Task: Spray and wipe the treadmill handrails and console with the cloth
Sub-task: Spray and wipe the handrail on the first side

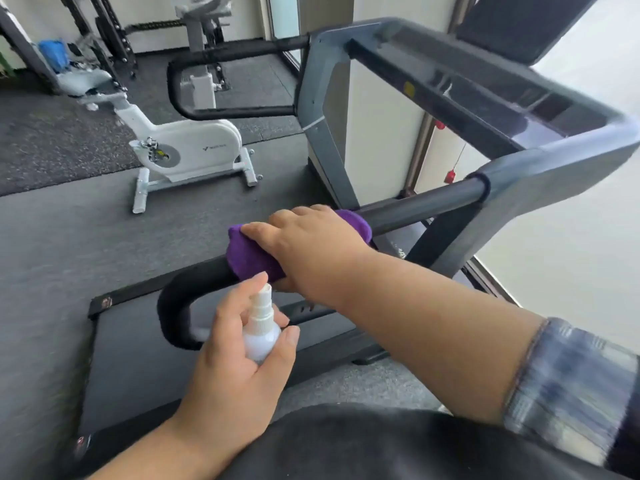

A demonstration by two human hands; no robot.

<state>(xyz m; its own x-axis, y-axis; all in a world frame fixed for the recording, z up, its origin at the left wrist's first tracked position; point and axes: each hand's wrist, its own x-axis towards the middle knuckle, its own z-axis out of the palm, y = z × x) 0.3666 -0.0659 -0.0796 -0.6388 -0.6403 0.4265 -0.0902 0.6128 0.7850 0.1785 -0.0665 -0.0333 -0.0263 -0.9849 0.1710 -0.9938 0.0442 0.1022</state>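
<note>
My right hand (311,247) grips a purple cloth (249,254) wrapped over the near black handrail (422,206) of the treadmill, about midway along the bar. My left hand (239,344) holds a small white spray bottle (261,327) upright just below the cloth, the index finger resting by the nozzle. The handrail curves down at its left end (176,306). The grey console frame (519,109) stands to the upper right, with the far handrail (235,50) behind it.
A white exercise bike (187,150) stands on the dark gym floor to the left. A black weight rack (110,32) and other equipment stand at the back. The treadmill deck (138,341) lies below the rail. Bright windows fill the right side.
</note>
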